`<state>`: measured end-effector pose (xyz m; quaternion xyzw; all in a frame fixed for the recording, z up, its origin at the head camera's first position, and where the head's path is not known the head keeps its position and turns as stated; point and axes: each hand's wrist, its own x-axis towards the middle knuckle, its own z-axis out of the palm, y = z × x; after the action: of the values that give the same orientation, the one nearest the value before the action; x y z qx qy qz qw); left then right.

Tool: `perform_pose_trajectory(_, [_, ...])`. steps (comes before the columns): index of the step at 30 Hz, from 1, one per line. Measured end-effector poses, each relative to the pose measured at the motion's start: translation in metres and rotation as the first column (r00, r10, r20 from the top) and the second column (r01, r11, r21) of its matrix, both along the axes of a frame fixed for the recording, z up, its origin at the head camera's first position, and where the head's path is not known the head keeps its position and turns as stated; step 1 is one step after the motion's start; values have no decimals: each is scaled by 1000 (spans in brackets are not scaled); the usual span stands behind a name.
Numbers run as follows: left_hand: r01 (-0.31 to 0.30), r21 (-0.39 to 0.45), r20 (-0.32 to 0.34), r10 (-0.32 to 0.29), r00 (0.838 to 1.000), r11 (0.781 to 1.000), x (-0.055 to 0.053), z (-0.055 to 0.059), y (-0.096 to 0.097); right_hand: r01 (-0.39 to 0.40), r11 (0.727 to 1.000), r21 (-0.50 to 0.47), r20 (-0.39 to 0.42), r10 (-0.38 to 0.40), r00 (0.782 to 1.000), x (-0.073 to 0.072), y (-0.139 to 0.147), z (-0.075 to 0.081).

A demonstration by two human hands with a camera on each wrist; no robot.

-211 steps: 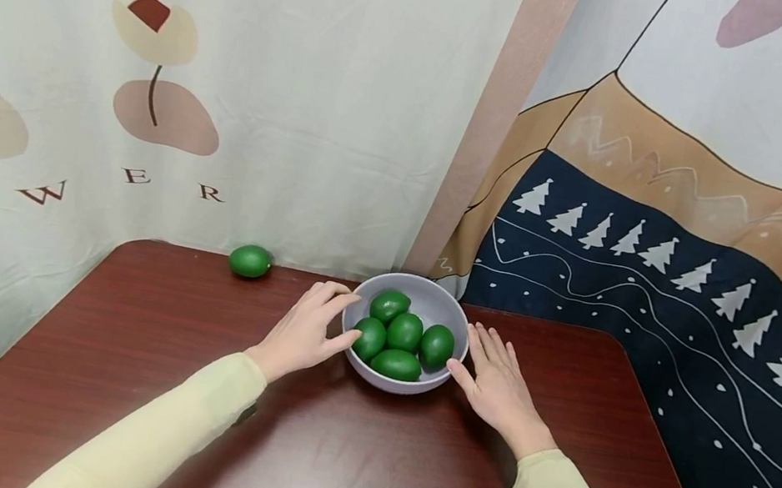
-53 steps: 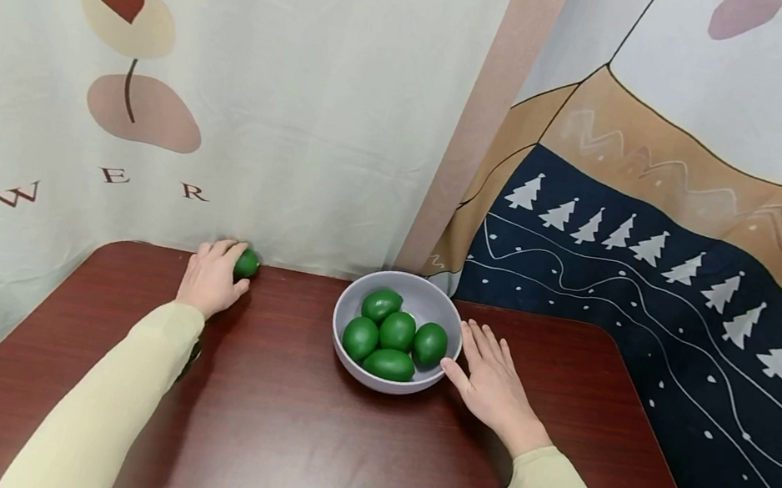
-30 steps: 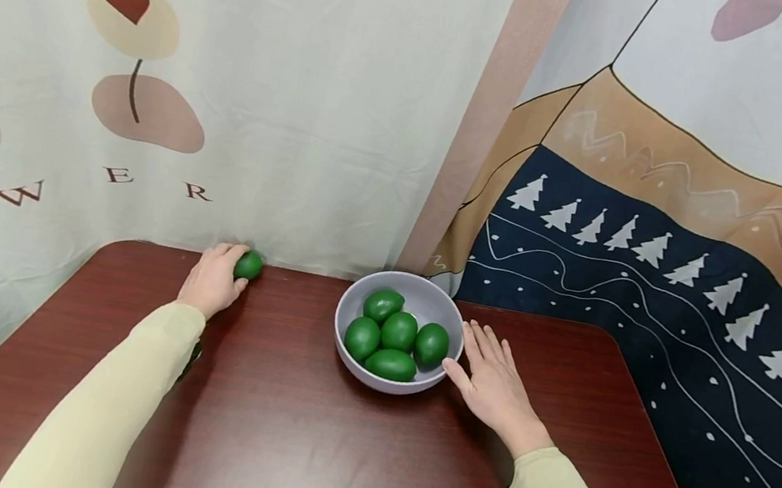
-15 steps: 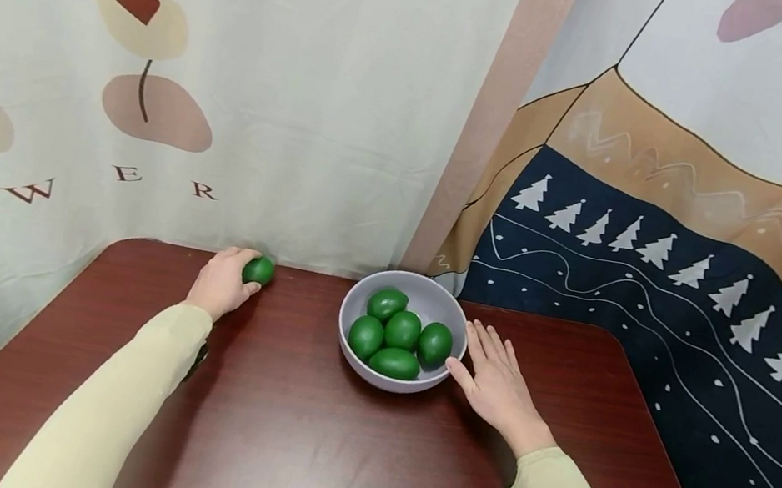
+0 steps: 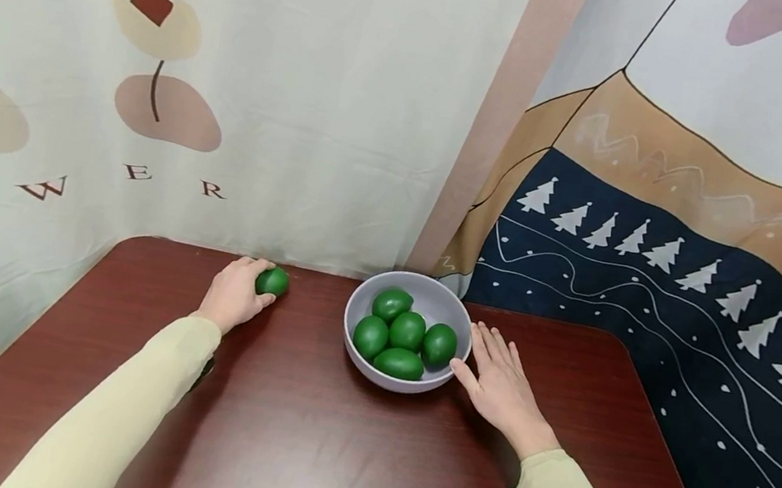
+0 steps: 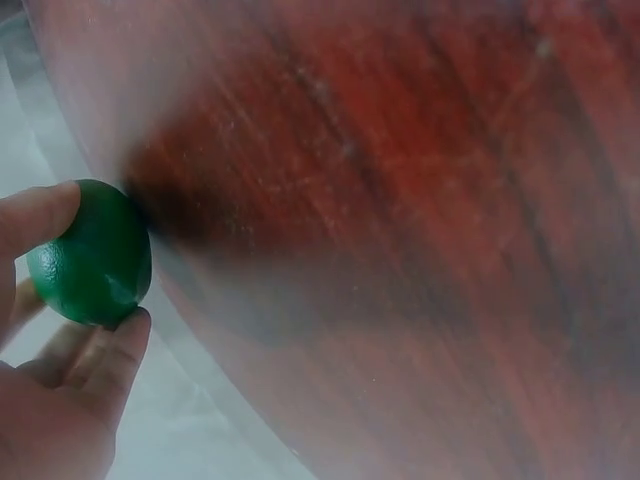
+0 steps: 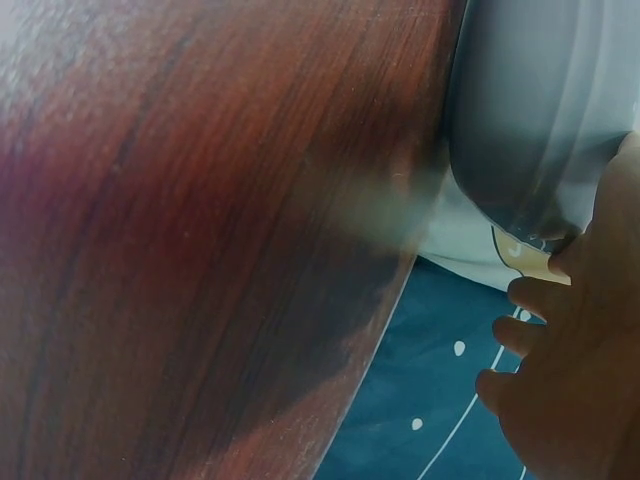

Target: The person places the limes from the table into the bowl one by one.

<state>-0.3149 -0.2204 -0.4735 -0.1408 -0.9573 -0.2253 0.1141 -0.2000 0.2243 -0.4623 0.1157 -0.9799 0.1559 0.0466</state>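
Note:
My left hand [image 5: 235, 294] pinches a green lime [image 5: 272, 281] between thumb and fingertips at the back left of the table. The left wrist view shows the thumb on one side of that lime [image 6: 95, 255] and the fingers on the other. To the right of it stands a grey bowl [image 5: 354, 352] with several more limes [image 5: 406, 331] inside. My right hand [image 5: 501, 391] rests against the bowl's right side with its fingers extended. In the right wrist view those fingers lie along the grey bowl wall [image 7: 530, 110].
The dark red wooden table [image 5: 301, 441] reaches back to a pale printed curtain [image 5: 318, 123]. A navy cloth with white trees [image 5: 620, 287] hangs beyond its right edge. The bowl stands close to the table's back edge.
My left hand has gone from the bowl's left rim to the lone lime, taken hold of it and brought it a little rightward and nearer. The right hand has stayed at the bowl.

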Motion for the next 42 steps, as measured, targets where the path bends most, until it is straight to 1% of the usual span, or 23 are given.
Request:
perform_pose_trajectory(11, [6, -11, -34, -7, 999, 1000, 8, -3, 5, 1, 1000, -1, 7, -1, 1000, 1, -1, 1])
perform_pose_trajectory(18, [11, -3, -31, -11, 999, 1000, 15, -2, 11, -1, 1000, 0, 19, 1, 1000, 0, 1, 0])
perform_pose_trajectory(23, [16, 9, -42, -16, 999, 1000, 20, -4, 14, 1, 1000, 0, 13, -1, 1000, 0, 2, 0])
perform_pose_trajectory(27, [24, 10, -38, -23, 999, 1000, 25, -6, 15, 1, 1000, -3, 14, -1, 1000, 1, 1, 0])
perform_pose_trajectory(31, [36, 10, -40, -36, 999, 999, 26, -5, 17, 7, 1000, -4, 25, -7, 1000, 0, 1, 1])
perform_pose_trajectory(35, [47, 7, -45, -47, 998, 999, 29, -4, 17, 6, 1000, -3, 15, -6, 1000, -1, 0, 0])
perform_pose_trajectory(42, [64, 1, -25, -64, 998, 998, 30, -1, 17, 6, 1000, -4, 0, -6, 1000, 0, -1, 0])
